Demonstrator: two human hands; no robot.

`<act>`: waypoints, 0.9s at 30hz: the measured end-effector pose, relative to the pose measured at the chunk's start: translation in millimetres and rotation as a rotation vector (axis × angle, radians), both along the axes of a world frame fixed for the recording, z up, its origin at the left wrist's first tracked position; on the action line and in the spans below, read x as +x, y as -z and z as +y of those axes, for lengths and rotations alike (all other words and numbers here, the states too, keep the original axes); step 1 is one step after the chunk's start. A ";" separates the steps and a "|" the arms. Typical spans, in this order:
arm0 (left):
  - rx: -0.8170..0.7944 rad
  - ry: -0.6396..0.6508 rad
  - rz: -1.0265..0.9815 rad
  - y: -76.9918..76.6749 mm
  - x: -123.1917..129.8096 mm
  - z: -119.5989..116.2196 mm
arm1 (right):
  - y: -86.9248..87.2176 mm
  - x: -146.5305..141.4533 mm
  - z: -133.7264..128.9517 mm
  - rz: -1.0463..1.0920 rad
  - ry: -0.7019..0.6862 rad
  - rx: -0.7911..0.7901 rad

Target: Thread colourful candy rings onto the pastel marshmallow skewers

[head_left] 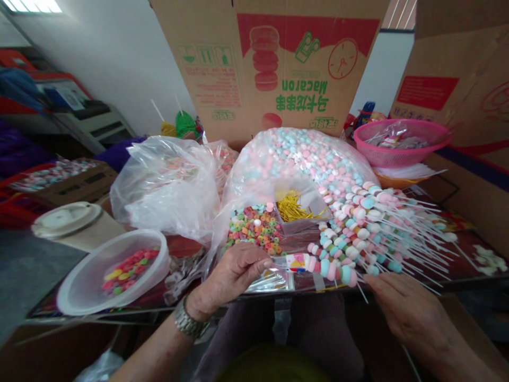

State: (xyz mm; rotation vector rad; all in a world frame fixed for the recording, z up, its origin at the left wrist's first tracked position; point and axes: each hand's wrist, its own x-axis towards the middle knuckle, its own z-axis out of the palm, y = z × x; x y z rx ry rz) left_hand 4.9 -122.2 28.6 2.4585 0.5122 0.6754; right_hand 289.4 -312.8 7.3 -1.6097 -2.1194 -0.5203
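Nearest us, at the front edge of the bench (471, 239), our left hand (240, 268), with a metal watch (189, 321) on its wrist, has thumb and fingers closed on the clear, labelled end of a sweet skewer (326, 269). Our right hand (401, 302) lies with its fingers close together beside the bare stick end; we cannot tell whether it grips the stick or only rests near it.

The skewer lies between the two hands, its long axis running crosswise, dipping slightly towards the right: label by the left hand, stick by the right. We judge that line to be what matters most for handling it, with the right hand nearer the stick.

Just beyond, a heap of similar skewers (360, 233) points its sticks rightward. Left of it sit cereal rings (258, 231) and gold ties (294, 207); farther back, a bag of marshmallows (302, 154) stands before a cardboard box (214, 58).
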 end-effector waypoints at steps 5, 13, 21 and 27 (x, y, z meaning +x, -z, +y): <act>-0.065 -0.029 0.013 0.1 0.8 2.9 | 8.6 -0.3 -3.3 0.071 0.019 -0.072; -0.067 0.083 0.101 -3.7 12.9 -5.1 | 11.2 -5.3 -1.9 0.210 0.007 -0.213; -0.082 -0.159 -0.153 -7.2 28.0 6.6 | 20.2 -22.8 15.7 0.729 0.026 -0.421; -0.923 -0.296 -0.984 7.8 42.2 -13.5 | 33.5 -68.5 27.0 1.118 -0.013 -0.564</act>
